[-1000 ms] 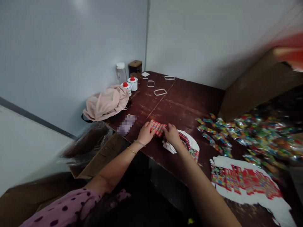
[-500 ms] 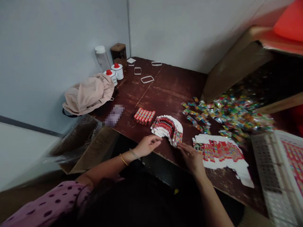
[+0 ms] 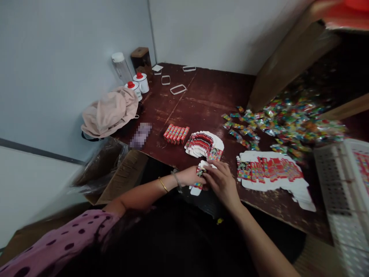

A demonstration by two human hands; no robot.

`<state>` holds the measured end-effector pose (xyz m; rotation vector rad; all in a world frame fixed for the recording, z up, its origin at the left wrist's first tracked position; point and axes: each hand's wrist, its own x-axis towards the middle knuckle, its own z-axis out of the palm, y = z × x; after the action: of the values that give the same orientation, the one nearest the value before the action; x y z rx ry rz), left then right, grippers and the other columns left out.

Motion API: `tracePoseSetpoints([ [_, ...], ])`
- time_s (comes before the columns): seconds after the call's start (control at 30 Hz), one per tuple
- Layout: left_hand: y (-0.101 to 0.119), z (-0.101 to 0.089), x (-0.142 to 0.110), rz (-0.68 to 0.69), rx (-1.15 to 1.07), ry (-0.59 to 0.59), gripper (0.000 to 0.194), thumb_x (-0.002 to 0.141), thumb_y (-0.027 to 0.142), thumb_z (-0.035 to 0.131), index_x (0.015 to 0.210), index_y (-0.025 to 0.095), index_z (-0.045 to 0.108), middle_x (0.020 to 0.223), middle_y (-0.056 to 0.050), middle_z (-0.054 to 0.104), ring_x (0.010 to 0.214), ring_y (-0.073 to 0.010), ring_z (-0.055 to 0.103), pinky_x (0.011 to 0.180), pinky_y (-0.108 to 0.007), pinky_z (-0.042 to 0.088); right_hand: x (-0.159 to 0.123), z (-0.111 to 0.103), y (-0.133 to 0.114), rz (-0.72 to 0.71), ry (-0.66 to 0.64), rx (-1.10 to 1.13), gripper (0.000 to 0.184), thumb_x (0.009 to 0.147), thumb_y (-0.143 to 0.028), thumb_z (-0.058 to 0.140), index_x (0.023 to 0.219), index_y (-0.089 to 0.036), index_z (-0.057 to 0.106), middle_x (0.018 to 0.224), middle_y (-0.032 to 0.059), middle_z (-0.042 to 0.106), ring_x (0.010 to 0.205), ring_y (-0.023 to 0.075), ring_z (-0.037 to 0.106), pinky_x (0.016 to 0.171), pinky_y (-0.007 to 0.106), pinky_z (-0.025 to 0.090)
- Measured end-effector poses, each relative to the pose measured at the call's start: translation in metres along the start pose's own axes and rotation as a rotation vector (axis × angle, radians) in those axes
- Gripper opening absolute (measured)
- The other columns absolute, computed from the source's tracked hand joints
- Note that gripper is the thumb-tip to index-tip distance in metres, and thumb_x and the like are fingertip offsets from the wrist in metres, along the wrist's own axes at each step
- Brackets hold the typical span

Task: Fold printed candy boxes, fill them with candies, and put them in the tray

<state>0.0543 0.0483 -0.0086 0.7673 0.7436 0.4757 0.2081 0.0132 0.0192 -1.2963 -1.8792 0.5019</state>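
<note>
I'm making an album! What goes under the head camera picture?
Left hand holds a printed carton while the right hand touches it, near fanned cartons, red boxes and colourful packets.

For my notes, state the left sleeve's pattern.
Left sleeve: dark dots on pink, clearest in the head view.

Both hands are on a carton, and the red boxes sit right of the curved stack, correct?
Not quite: the head view shows the red boxes left of the curved stack. The left hand and right hand are both on a carton, as stated.

L hand [image 3: 191, 176] now holds white, colour-printed cardbd carton [image 3: 201, 172], R hand [image 3: 223, 182] touching it. Both off red oblong boxes [image 3: 176, 134] vs 1 sec ago.
</note>
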Motion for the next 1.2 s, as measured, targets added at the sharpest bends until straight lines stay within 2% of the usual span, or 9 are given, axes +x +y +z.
tracePoseSetpoints([
  [0.17, 0.010, 0.006, -0.014, 0.069, 0.116, 0.073, 0.034, 0.054, 0.007, 0.078, 0.083, 0.012, 0.063, 0.069, 0.003, 0.061, 0.060, -0.0084, 0.055, 0.062, -0.025, 0.046, 0.012, -0.006, -0.006, 0.154, -0.198, 0.156, 0.026, 0.081, -0.047, 0.064, 0.075, -0.023, 0.071, 0.132, 0.0089, 0.056, 0.126, 0.0299, 0.046, 0.105, 0.050, 0.036],
  [0.3, 0.023, 0.008, -0.023, -0.067, 0.247, -0.226, 0.025, 0.059, 0.019, 0.080, 0.074, 0.012, 0.062, 0.063, 0.002, 0.059, 0.057, -0.0092, 0.054, 0.061, -0.026, 0.044, 0.022, -0.023, -0.003, 0.226, -0.507, 0.390, 0.036, 0.081, -0.052, 0.063, 0.065, -0.020, 0.069, 0.114, 0.0115, 0.065, 0.122, 0.0297, 0.051, 0.103, 0.043, 0.040],
  [0.37, 0.026, 0.008, -0.023, -0.077, 0.291, -0.293, 0.026, 0.062, 0.028, 0.079, 0.073, 0.013, 0.061, 0.063, 0.001, 0.061, 0.058, -0.0110, 0.055, 0.060, -0.027, 0.044, 0.024, -0.030, 0.000, 0.264, -0.520, 0.465, 0.035, 0.082, -0.051, 0.062, 0.069, -0.020, 0.069, 0.101, 0.0100, 0.068, 0.110, 0.0278, 0.058, 0.099, 0.042, 0.044],
  [0.57, 0.005, 0.012, -0.019, 0.193, 0.475, 0.188, 0.033, 0.069, 0.041, 0.075, 0.080, 0.012, 0.062, 0.070, 0.000, 0.059, 0.063, -0.0103, 0.052, 0.061, -0.024, 0.041, -0.003, -0.013, -0.002, 0.467, -0.024, 0.471, 0.038, 0.078, -0.045, 0.068, 0.108, -0.023, 0.057, 0.094, 0.0041, 0.066, 0.087, 0.0194, 0.064, 0.074, 0.031, 0.053],
  [0.7, -0.013, 0.011, -0.038, 0.392, 0.464, 0.339, 0.047, 0.076, 0.041, 0.070, 0.113, 0.016, 0.054, 0.082, 0.000, 0.062, 0.072, -0.0115, 0.057, 0.068, -0.022, 0.043, -0.031, 0.000, -0.012, 0.603, 0.093, 0.569, 0.041, 0.071, -0.042, 0.076, 0.098, -0.024, 0.050, 0.086, 0.0019, 0.067, 0.079, 0.0188, 0.065, 0.069, 0.030, 0.053],
  [0.83, -0.026, 0.008, -0.067, 0.322, 0.499, 0.245, 0.041, 0.077, 0.041, 0.069, 0.108, 0.017, 0.055, 0.079, 0.001, 0.059, 0.070, -0.0103, 0.056, 0.068, -0.021, 0.043, -0.058, 0.004, -0.020, 0.786, 0.028, 0.770, 0.028, 0.078, -0.047, 0.068, 0.077, -0.022, 0.056, 0.069, -0.0015, 0.061, 0.062, 0.0144, 0.060, 0.058, 0.025, 0.052],
  [1.0, -0.036, 0.007, -0.092, 0.191, 0.587, 0.120, 0.029, 0.078, 0.038, 0.067, 0.098, 0.016, 0.064, 0.077, 0.000, 0.061, 0.070, -0.0104, 0.054, 0.066, -0.021, 0.041, -0.076, 0.008, -0.019, 1.026, -0.342, 1.074, 0.031, 0.071, -0.042, 0.074, 0.092, -0.019, 0.068, 0.080, 0.0035, 0.069, 0.061, 0.0146, 0.063, 0.054, 0.026, 0.054],
  [1.1, -0.038, 0.010, -0.093, 0.143, 0.557, 0.200, 0.021, 0.080, 0.035, 0.063, 0.082, 0.014, 0.066, 0.074, -0.001, 0.061, 0.067, -0.0102, 0.052, 0.064, -0.021, 0.039, -0.074, 0.009, -0.018, 0.959, -0.484, 1.003, 0.035, 0.070, -0.044, 0.074, 0.092, -0.018, 0.073, 0.077, 0.0037, 0.071, 0.056, 0.0138, 0.061, 0.052, 0.026, 0.053],
  [1.2, -0.041, 0.014, -0.086, 0.026, 0.276, 0.304, 0.020, 0.073, 0.028, 0.066, 0.088, 0.015, 0.064, 0.070, 0.002, 0.059, 0.063, -0.0091, 0.051, 0.063, -0.021, 0.039, -0.069, 0.008, -0.024, 0.701, -0.414, 0.730, 0.029, 0.073, -0.046, 0.072, 0.084, -0.020, 0.076, 0.076, 0.0038, 0.071, 0.064, 0.0163, 0.064, 0.060, 0.028, 0.054],
])
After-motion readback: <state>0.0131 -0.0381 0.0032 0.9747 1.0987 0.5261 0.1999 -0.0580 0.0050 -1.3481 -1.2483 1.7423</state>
